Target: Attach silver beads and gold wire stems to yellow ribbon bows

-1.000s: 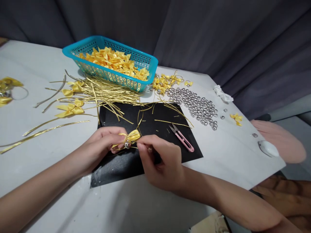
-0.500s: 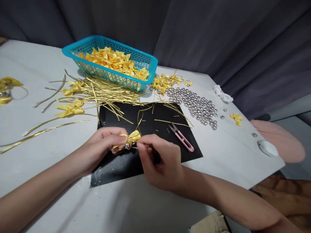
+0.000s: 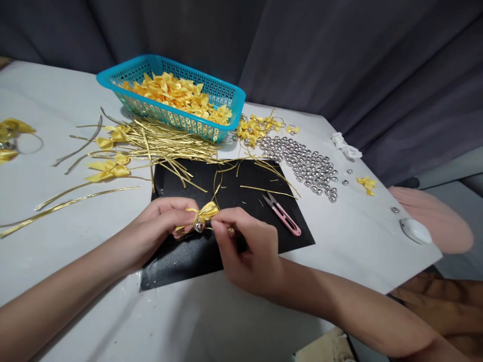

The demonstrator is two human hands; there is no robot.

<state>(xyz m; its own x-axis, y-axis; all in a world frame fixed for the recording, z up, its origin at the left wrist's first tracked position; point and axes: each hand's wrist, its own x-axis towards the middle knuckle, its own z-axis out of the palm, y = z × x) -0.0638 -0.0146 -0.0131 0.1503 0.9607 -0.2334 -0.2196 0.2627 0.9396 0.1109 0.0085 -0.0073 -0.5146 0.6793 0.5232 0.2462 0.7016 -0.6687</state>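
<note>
My left hand (image 3: 166, 217) is closed, thumb and fingers pinching a yellow ribbon bow (image 3: 209, 210) above the black mat. A round silver bead (image 3: 199, 225) sits at the bow's front, with gold cord around its middle. At the bow's right side, thumb and forefinger of my right hand (image 3: 251, 246) pinch what looks like the thin gold cord; the fingertips hide most of it. Pink thread snips (image 3: 283, 215) lie on the black mat (image 3: 181, 266), to the right of my right hand.
A blue basket (image 3: 237, 108) of yellow bows stands at the back. Before it lies a pile of gold cords (image 3: 169, 143). Silver beads (image 3: 305, 163) spread to the right, beside finished-looking bows (image 3: 252, 129). Loose bows (image 3: 111, 168) lie left, and a white object (image 3: 416, 230) rests at the right edge.
My right hand has shifted very slightly left, closer to the bow. My left hand and the bow stay nearly still.
</note>
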